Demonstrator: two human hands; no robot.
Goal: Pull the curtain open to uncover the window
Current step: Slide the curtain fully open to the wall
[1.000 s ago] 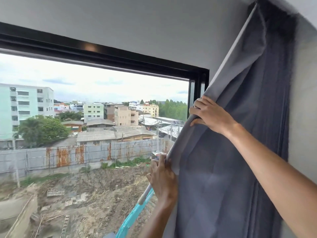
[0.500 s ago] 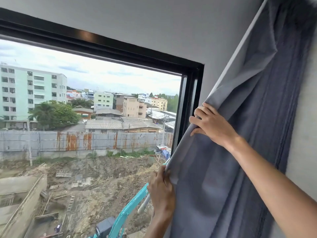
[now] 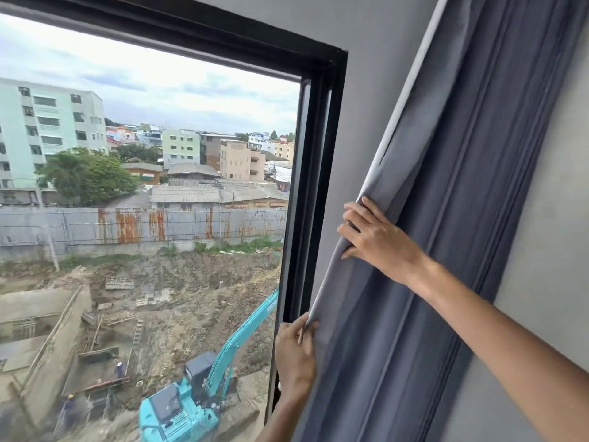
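Grey-blue pleated fabric curtain (image 3: 446,218) bunched right of black-framed window (image 3: 322,186), leading edge pinched by left hand (image 3: 294,355) and gripped by right hand (image 3: 379,240); best slide both rightward together, not downward.

Matt blue-grey cloth curtain (image 3: 446,218) with paler lining; smooth, faintly glossy black window frame (image 3: 322,186); matt grey wall (image 3: 366,90).

One curtain (image 3: 446,218), one window (image 3: 322,154), two hands, one excavator (image 3: 191,400) outside.
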